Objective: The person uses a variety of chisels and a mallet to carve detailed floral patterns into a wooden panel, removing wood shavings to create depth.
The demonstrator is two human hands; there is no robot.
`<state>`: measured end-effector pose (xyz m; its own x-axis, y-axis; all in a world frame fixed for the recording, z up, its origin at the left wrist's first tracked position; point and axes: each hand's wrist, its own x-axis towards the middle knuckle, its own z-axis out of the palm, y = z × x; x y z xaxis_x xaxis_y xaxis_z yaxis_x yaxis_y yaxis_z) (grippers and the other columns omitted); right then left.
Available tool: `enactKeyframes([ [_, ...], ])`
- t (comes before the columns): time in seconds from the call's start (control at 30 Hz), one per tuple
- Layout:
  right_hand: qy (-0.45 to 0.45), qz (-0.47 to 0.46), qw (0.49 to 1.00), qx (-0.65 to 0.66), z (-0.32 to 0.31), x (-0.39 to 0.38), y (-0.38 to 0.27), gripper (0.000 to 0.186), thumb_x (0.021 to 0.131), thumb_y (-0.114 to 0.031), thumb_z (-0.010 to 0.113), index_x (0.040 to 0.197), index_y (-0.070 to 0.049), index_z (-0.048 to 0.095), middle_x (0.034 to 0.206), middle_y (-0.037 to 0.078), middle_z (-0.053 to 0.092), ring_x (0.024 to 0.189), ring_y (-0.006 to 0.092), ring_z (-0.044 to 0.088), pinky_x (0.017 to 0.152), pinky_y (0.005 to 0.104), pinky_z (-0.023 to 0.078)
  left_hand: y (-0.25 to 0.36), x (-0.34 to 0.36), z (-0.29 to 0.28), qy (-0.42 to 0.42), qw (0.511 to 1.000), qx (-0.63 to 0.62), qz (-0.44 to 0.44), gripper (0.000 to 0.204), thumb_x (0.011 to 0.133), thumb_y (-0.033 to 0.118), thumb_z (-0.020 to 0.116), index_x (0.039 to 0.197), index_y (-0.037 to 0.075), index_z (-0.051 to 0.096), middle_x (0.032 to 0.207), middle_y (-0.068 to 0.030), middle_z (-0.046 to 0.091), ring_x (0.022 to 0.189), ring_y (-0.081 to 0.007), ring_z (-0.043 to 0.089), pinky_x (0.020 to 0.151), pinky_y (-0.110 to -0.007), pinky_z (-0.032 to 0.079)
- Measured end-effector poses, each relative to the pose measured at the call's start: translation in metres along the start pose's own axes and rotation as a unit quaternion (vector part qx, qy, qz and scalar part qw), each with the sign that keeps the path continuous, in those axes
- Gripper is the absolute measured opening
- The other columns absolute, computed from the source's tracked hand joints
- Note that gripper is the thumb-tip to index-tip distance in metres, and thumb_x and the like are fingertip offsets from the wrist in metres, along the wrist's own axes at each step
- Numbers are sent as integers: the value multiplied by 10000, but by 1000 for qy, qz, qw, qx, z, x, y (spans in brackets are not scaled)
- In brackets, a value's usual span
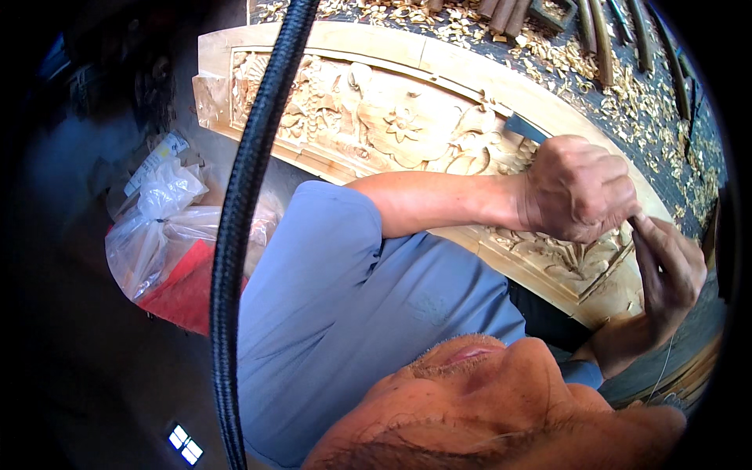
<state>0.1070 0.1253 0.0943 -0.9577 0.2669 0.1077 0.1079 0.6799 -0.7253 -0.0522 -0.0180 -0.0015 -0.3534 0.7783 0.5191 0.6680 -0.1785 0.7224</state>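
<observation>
My left hand point(578, 189) is wrapped in a fist round a tool, probably a chisel, whose flat blade point(523, 128) points up and left over a pale carved wooden panel point(403, 125) with raised flowers and scrollwork. The handle is hidden in the fist. My right hand point(666, 262) is just beside and below it, its fingers pinched at the tool's rear end, the exact grip partly hidden. My left forearm lies across the middle of the panel.
Several wooden-handled tools point(603, 55) lie among shavings on the dark bench point(548, 31) at top right. A clear plastic bag point(160, 223) and red sheet point(176, 286) are at left. A braided black cable point(254, 168) crosses the view. A blue-grey shirt and part of a head fill the lower middle.
</observation>
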Motion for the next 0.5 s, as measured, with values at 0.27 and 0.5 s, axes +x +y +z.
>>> enactKeyframes([
  [0.27,-20,7,1000,4,5,10,-3,311,821,115,849,1125,65,806,905,196,785,742,278,762,647,333,553,-5,0,-13,16,1000,24,6,267,976,257,778,784,119,654,691,-24,551,566,-227,599,521,-373,447],
  [0.5,-32,-2,999,-3,-6,6,-4,305,799,138,848,1096,98,793,853,207,761,733,260,769,629,322,563,-6,-4,-1,-3,999,-6,45,294,999,423,759,907,153,689,738,2,561,630,-208,633,534,-365,467],
])
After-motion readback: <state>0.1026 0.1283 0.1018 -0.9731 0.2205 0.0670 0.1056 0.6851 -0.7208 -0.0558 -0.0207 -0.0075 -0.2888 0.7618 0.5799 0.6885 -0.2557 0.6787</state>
